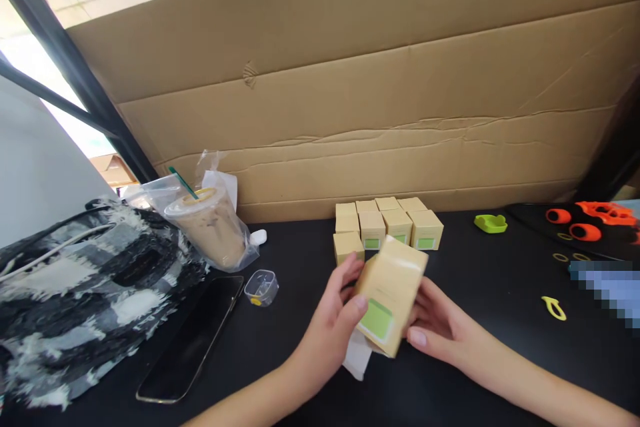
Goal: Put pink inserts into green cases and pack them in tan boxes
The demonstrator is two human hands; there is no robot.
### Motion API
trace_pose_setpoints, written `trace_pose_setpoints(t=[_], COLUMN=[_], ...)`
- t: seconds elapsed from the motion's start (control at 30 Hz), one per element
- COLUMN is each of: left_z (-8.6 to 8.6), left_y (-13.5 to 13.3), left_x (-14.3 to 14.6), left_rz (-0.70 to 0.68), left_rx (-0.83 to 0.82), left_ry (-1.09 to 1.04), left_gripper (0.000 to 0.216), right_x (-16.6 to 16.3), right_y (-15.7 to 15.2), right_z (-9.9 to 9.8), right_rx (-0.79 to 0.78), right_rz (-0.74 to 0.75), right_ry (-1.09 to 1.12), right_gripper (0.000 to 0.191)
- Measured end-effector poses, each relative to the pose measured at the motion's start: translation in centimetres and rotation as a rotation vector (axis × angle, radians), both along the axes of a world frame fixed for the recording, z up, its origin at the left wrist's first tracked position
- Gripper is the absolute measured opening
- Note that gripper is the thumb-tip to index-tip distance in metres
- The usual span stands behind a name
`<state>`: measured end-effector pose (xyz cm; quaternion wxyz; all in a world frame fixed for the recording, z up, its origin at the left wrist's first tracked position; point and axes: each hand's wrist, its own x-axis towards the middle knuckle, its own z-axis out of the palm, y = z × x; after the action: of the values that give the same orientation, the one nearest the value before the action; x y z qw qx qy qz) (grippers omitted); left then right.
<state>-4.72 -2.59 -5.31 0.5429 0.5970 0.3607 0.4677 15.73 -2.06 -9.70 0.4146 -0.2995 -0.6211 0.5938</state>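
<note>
A small tan cardboard box (400, 273) with a green label is held tilted above the black table. My left hand (337, 310) grips its left side, the thumb on the front face near the label. On the other side, my right hand (440, 320) has its fingers against the box's right edge, partly hidden behind it. A white piece (357, 355), perhaps paper, shows under the box's lower end; I cannot tell if it is attached. Just behind stand several similar tan boxes (427, 230) in rows, and one of them (349, 247) sits close to my left fingers.
At the left are a phone (193, 340), a clear plastic container (261, 287), a bagged drink cup (213, 227) and a black-and-white cloth (100, 300). On the right lie a green tray (491, 223), a yellow ring-shaped piece (554, 307) and orange parts (585, 231). Cardboard (350, 100) walls the back.
</note>
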Motion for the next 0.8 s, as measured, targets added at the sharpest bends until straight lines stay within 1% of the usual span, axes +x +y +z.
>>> trace_pose_setpoints(t=[0.07,0.13,0.2,0.27,0.37,0.43,0.5,0.57,0.6,0.63,0.67,0.73,0.8], left_z=[-0.5,-0.7,-0.6,-0.7,-1.3,-1.6,-1.6,-1.0,-0.5,0.2,1.0,2.4,3.3], left_y=[-0.2,-0.3,-0.3,-0.2,-0.1,0.0,0.1,0.5,0.7,1.0,1.5,2.6,4.1], left_x=[0.0,0.0,-0.1,0.0,0.1,0.2,0.1,-0.4,-0.8,-1.3,-1.9,-3.2,-4.6], left_rz=[-0.076,-0.152,-0.205,-0.229,-0.213,-0.178,-0.152,-0.123,-0.094,-0.037,0.053,0.271,0.453], left_rx=[-0.012,-0.018,-0.034,-0.064,-0.127,-0.146,-0.133,-0.094,-0.070,-0.039,0.000,0.071,0.106], left_ry=[-0.033,-0.056,-0.050,-0.032,-0.035,-0.006,0.034,0.022,-0.007,-0.041,-0.074,-0.115,-0.114], left_gripper=[0.058,0.053,0.056,0.065,0.076,0.077,0.073,0.064,0.060,0.057,0.055,0.057,0.058], right_x=[-0.2,-0.3,-0.3,-0.3,0.0,0.1,0.4,1.0,1.4,1.9,2.6,4.4,6.5], right_y=[-0.3,-0.4,-0.3,-0.1,0.0,0.0,0.1,0.6,1.0,1.5,2.1,3.5,5.2], right_z=[-0.1,0.1,0.5,0.8,1.1,1.3,1.5,1.9,2.1,2.5,2.9,3.9,4.8], right_rx=[-0.017,-0.027,-0.026,-0.017,0.038,0.088,0.141,0.248,0.329,0.415,0.504,0.574,0.596], right_rz=[-0.003,-0.029,-0.049,-0.063,-0.079,-0.093,-0.127,-0.212,-0.281,-0.357,-0.441,-0.554,-0.656], right_ry=[0.034,0.040,0.041,0.040,-0.002,-0.053,-0.103,-0.191,-0.272,-0.363,-0.479,-0.627,-0.751], right_gripper=[0.058,0.056,0.051,0.048,0.049,0.047,0.040,0.035,0.034,0.033,0.032,0.028,0.026])
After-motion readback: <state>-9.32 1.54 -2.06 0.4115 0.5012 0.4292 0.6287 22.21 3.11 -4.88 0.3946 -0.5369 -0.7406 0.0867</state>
